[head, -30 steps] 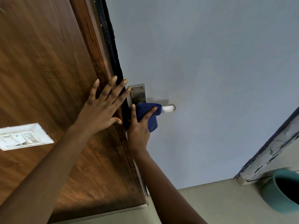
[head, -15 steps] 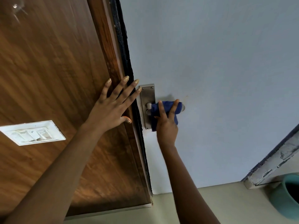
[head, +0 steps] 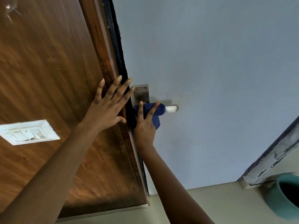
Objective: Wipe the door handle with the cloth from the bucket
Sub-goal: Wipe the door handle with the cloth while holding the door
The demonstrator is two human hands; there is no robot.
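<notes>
Right hand (head: pixel 144 126) fingers grip cloth (head: pixel 153 110) around door handle (head: pixel 171 108); left hand (head: pixel 106 107) lies flat, open; recommend firm strokes to bare tip.

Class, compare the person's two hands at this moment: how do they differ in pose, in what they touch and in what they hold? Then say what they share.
The left hand lies flat with fingers spread; the right hand curls in a grip. The left presses the brown wooden panel; the right is at the metal door handle. The left holds nothing; the right holds the blue cloth wrapped over the handle. Both are bare and reach up at about the same height.
</notes>
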